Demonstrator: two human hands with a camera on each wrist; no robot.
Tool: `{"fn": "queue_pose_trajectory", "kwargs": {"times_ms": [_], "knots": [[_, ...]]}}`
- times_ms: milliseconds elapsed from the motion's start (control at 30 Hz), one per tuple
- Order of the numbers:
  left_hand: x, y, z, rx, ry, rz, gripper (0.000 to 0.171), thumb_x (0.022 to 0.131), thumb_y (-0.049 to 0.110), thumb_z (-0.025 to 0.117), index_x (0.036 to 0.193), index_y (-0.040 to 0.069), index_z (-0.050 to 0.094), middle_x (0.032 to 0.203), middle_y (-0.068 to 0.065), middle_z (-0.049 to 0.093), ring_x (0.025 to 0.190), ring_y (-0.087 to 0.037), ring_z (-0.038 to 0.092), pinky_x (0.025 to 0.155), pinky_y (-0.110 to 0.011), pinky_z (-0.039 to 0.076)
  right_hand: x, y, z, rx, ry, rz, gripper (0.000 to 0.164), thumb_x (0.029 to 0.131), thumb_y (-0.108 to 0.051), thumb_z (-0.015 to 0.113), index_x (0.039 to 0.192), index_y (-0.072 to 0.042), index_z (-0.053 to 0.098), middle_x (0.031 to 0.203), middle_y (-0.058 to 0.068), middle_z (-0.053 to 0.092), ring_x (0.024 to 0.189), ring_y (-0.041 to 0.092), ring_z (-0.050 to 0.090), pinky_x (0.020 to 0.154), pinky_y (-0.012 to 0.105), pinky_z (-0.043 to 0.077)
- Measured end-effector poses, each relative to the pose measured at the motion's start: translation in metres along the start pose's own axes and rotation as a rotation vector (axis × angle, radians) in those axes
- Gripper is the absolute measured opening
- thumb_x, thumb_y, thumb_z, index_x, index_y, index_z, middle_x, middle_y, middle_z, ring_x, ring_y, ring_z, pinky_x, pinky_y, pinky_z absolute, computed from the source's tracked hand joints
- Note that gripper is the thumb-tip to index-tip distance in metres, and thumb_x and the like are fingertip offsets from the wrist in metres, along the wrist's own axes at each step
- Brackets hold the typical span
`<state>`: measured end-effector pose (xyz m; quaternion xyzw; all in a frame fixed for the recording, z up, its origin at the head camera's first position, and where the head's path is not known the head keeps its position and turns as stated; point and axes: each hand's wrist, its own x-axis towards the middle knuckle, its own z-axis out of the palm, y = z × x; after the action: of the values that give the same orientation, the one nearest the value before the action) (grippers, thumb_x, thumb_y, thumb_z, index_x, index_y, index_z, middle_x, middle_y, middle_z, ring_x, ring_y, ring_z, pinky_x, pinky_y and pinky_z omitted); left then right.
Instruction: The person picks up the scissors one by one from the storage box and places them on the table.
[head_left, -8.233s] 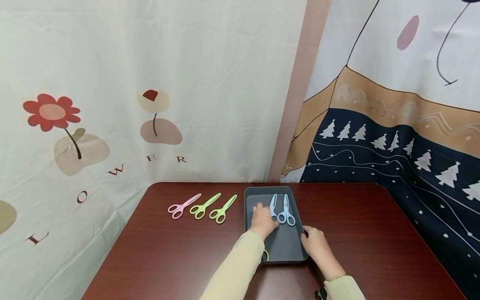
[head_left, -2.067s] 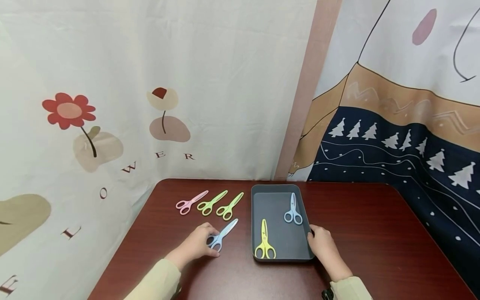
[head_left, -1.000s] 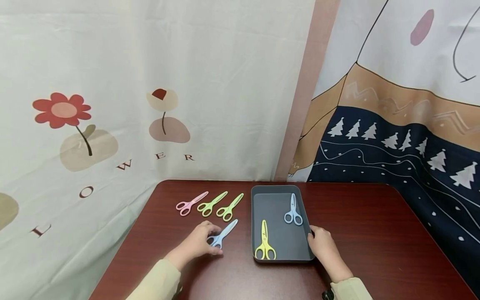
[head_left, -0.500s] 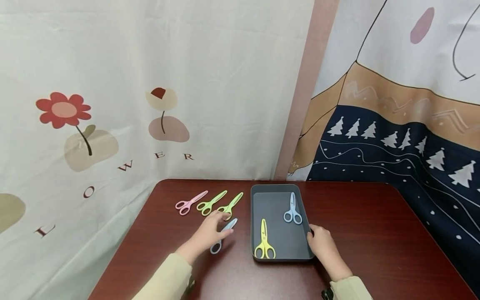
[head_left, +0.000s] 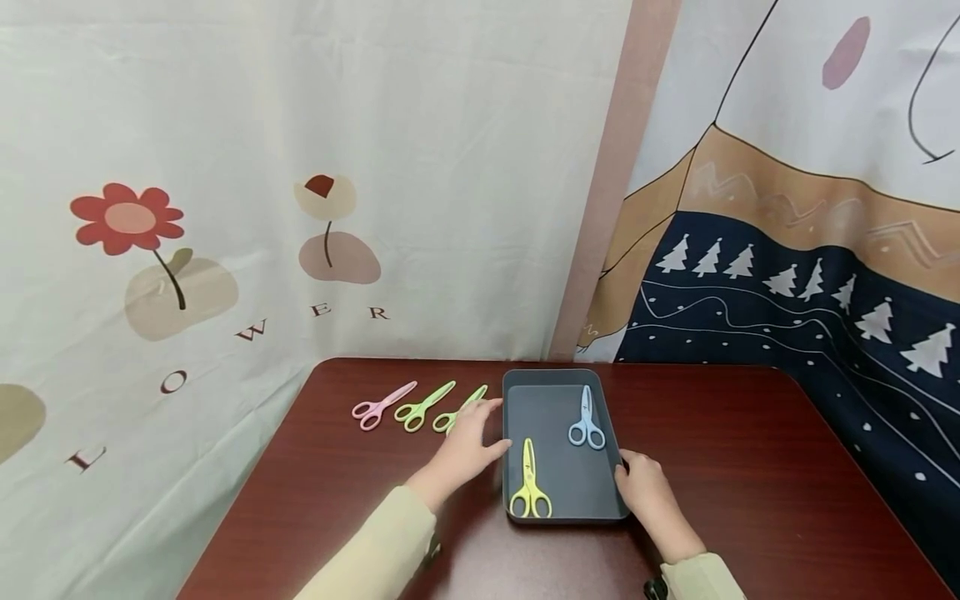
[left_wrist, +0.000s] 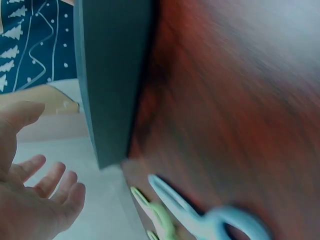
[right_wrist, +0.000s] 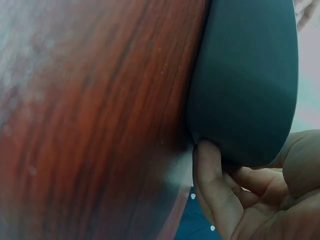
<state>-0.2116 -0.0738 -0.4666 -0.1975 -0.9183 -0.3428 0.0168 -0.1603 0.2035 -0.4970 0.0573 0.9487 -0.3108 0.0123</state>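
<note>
My left hand (head_left: 463, 446) hovers by the left rim of the grey tray (head_left: 577, 490), fingers spread and holding nothing. The left wrist view shows the same empty hand (left_wrist: 42, 200) beside the tray wall (left_wrist: 112, 85). A pair of blue scissors (left_wrist: 197, 225) lies on the table there; the hand and arm hide it in the head view. My right hand (head_left: 647, 493) grips the tray's right edge, its fingertips (right_wrist: 207, 155) under the rim. Inside the tray, yellow scissors (head_left: 528, 467) lie at the front left and blue scissors (head_left: 586, 410) at the back right.
On the brown table (head_left: 712, 467), pink scissors (head_left: 392, 397), green scissors (head_left: 426, 402) and more green scissors (head_left: 474, 395), partly covered by my left hand, lie in a slanted row left of the tray. Printed curtains (head_left: 450, 208) hang behind the table's back edge.
One pair of blue scissors went from the tray to the table on the left. My left hand has let go of it and moved right to the tray. My right hand stays put.
</note>
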Motion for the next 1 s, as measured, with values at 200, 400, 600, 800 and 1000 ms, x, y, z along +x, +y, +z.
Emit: {"fn": "queue_pose_trajectory", "kwargs": {"times_ms": [200, 400, 600, 800, 1000], "knots": [[0.018, 0.025, 0.014, 0.051, -0.036, -0.016, 0.071, 0.081, 0.027, 0.073, 0.141, 0.006, 0.041, 0.136, -0.015, 0.046, 0.127, -0.033, 0.042, 0.102, -0.046, 0.038, 0.000, -0.002, 0.000, 0.010, -0.006, 0.003, 0.037, 0.091, -0.005, 0.050, 0.124, 0.013, 0.053, 0.122, 0.034, 0.055, 0.108, 0.045, 0.056, 0.080, 0.050, 0.050], [0.028, 0.045, 0.030, 0.054, -0.084, -0.080, 0.072, 0.081, 0.027, 0.074, 0.142, 0.008, 0.040, 0.138, -0.013, 0.045, 0.129, -0.031, 0.040, 0.103, -0.043, 0.039, -0.001, -0.001, 0.000, 0.005, -0.005, 0.011, 0.038, 0.091, -0.006, 0.050, 0.124, 0.012, 0.053, 0.123, 0.033, 0.054, 0.110, 0.046, 0.055, 0.081, 0.051, 0.049], [0.034, 0.060, 0.046, 0.061, -0.095, -0.126, 0.077, 0.079, 0.027, 0.076, 0.143, 0.006, 0.038, 0.137, -0.014, 0.043, 0.128, -0.031, 0.040, 0.101, -0.042, 0.042, -0.001, 0.000, -0.001, 0.004, -0.006, 0.018, 0.038, 0.091, -0.005, 0.050, 0.125, 0.012, 0.053, 0.122, 0.034, 0.054, 0.106, 0.044, 0.057, 0.076, 0.048, 0.051], [0.045, 0.069, 0.063, 0.020, 0.001, -0.177, 0.084, 0.077, 0.024, 0.078, 0.144, 0.001, 0.033, 0.137, -0.017, 0.040, 0.125, -0.031, 0.040, 0.101, -0.042, 0.041, 0.000, 0.001, 0.001, 0.005, 0.005, -0.003, 0.037, 0.091, -0.005, 0.051, 0.123, 0.013, 0.054, 0.120, 0.034, 0.056, 0.106, 0.045, 0.057, 0.079, 0.050, 0.050], [0.053, 0.085, 0.079, -0.044, 0.040, -0.264, 0.086, 0.076, 0.023, 0.078, 0.145, 0.003, 0.031, 0.141, -0.017, 0.038, 0.128, -0.032, 0.038, 0.099, -0.042, 0.043, 0.001, 0.001, 0.002, 0.007, 0.010, 0.007, 0.036, 0.091, -0.005, 0.051, 0.122, 0.013, 0.055, 0.119, 0.034, 0.056, 0.101, 0.042, 0.060, 0.075, 0.047, 0.051]]}}
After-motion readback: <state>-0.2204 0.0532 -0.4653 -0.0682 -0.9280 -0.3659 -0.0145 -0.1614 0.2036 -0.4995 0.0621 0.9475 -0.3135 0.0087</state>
